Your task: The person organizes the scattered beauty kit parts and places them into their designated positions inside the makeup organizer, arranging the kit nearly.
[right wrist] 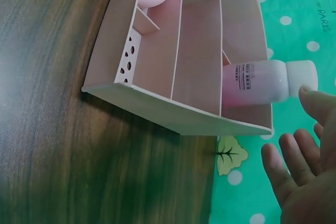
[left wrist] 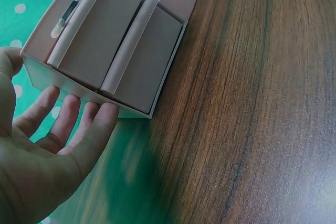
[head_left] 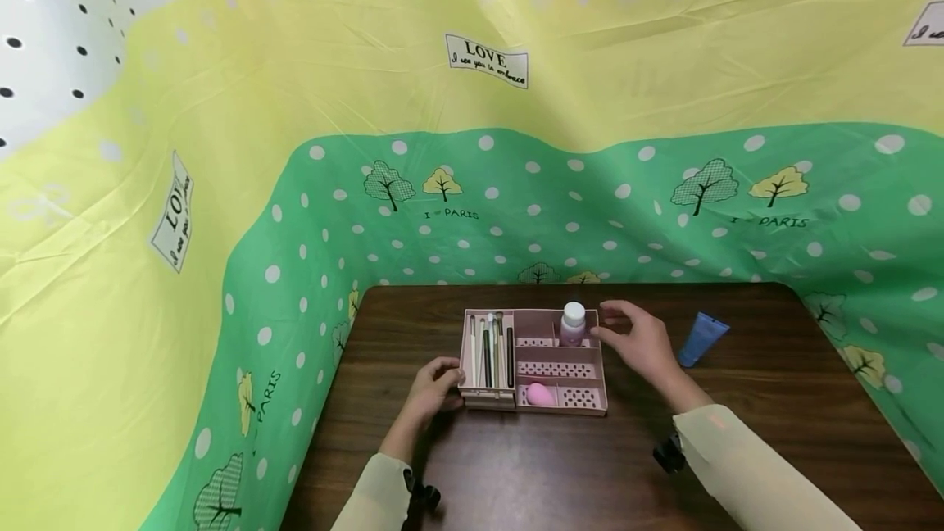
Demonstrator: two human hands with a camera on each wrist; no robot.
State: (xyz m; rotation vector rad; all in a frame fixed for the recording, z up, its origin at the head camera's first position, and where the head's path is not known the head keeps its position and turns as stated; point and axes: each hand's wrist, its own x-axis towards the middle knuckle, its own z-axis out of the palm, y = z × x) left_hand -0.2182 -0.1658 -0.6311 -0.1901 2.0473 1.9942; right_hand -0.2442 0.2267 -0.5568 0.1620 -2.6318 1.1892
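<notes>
A pink compartment organizer point(head_left: 562, 410) stands on the table. Makeup brushes point(head_left: 487, 355) lie in its left section, above two small drawers point(left wrist: 97, 30). A white-capped bottle point(right wrist: 257, 83) with pinkish contents stands in the back right compartment. In a front compartment sits a pink egg-shaped makeup sponge point(head_left: 541, 394). My left hand point(head_left: 433, 390) touches the organizer's left side with its fingertips, thumb at the upper corner. Beside the back right corner is my right hand point(head_left: 637, 340), fingers spread and holding nothing; its thumb overlaps the bottle cap in the right wrist view.
To the right of my right hand, a blue squeeze tube point(head_left: 702, 338) rests on the dark wooden table point(head_left: 546, 474). A green and yellow patterned curtain point(head_left: 516, 211) hangs along the back and sides of the table.
</notes>
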